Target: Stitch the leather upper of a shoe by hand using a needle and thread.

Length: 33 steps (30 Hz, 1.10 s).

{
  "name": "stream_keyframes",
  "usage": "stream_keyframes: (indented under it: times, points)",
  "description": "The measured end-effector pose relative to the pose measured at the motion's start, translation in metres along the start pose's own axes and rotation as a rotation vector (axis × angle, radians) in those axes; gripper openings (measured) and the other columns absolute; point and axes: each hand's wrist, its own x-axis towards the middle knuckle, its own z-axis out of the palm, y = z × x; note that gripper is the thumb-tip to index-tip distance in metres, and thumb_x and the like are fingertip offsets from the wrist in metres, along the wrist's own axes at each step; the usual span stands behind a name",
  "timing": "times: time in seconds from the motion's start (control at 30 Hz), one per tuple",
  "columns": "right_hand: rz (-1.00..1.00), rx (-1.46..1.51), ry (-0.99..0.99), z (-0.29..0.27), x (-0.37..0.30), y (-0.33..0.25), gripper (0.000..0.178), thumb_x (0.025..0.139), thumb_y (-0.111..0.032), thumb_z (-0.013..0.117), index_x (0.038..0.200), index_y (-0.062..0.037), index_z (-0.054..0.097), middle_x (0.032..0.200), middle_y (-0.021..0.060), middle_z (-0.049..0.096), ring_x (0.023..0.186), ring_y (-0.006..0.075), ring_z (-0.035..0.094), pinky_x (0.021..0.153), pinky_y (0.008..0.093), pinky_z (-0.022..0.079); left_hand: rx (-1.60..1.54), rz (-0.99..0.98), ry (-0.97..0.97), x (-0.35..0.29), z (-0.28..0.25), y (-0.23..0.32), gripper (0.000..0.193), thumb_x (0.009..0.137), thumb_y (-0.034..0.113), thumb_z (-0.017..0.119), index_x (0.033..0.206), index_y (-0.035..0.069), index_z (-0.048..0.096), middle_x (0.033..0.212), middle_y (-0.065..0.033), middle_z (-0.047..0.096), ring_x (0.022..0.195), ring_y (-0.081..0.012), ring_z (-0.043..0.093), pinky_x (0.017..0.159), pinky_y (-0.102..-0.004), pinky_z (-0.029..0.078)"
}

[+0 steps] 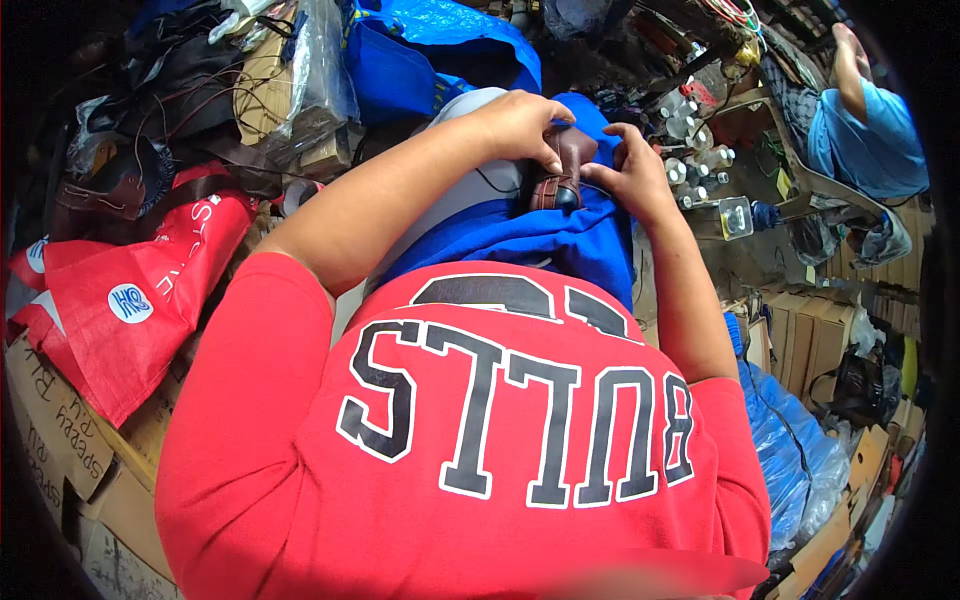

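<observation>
A brown leather shoe (572,152) with a woven or strapped lower part and a dark, shiny rounded patch rests on my lap, over blue cloth (470,238). My left hand (522,128) is closed on its left side, thumb and fingertips against the leather. On the other side is my right hand (638,172), its thumb reaching to the shoe's edge and its index finger held apart from the thumb. The remaining fingers of that hand are partly hidden. A thin dark cord (487,182) curves across the pale surface left of the shoe.
A blue bag (440,60) lies beyond my hands. To the left are a red bag (130,300) and cardboard boxes (60,425). Several clear bottles (690,130) stand at right, before another person in a blue garment (865,145). Blue plastic wrapping (790,440) lies at lower right.
</observation>
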Motion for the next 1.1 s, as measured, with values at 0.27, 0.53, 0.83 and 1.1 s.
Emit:
stream_keyframes:
  times: [0.27,0.53,0.83,1.1]
  points:
    - [-0.053,0.173,0.034,-0.022,-0.059,-0.019,0.023,0.079,-0.005,0.067,0.101,-0.0114,0.072,0.080,0.0074,0.062,0.073,0.0155,0.061,0.070,0.0255,0.048,-0.012,-0.005,-0.260,0.022,-0.011,-0.021,0.080,0.052,0.034,0.086,0.123,0.007,0.060,0.117,-0.0157,0.062,0.109,-0.0280,0.059,0.094,-0.0353,0.044]
    - [-0.108,0.127,0.137,-0.005,-0.050,-0.025,0.012,0.078,-0.013,0.072,0.089,-0.0077,0.073,0.073,0.0091,0.064,0.065,0.0190,0.061,0.059,0.0288,0.047,-0.069,0.016,-0.239,0.022,-0.008,-0.022,0.081,0.054,0.033,0.086,0.125,0.006,0.057,0.116,-0.0153,0.064,0.107,-0.0281,0.061,0.094,-0.0344,0.045]
    - [-0.101,0.044,0.017,-0.010,-0.040,-0.034,0.013,0.078,-0.015,0.071,0.089,-0.0086,0.073,0.070,0.0080,0.060,0.062,0.0159,0.059,0.057,0.0282,0.045,-0.057,-0.007,-0.237,0.018,-0.011,-0.019,0.081,0.053,0.037,0.085,0.123,0.007,0.059,0.114,-0.0157,0.065,0.106,-0.0288,0.062,0.093,-0.0347,0.045]
    - [-0.039,-0.052,-0.035,-0.019,-0.037,-0.051,0.014,0.076,-0.015,0.068,0.087,-0.0080,0.073,0.079,0.0131,0.065,0.068,0.0250,0.064,0.064,0.0326,0.050,-0.071,0.009,-0.223,0.019,-0.009,-0.022,0.079,0.053,0.036,0.086,0.122,0.009,0.060,0.113,-0.0151,0.065,0.105,-0.0282,0.062,0.092,-0.0346,0.045]
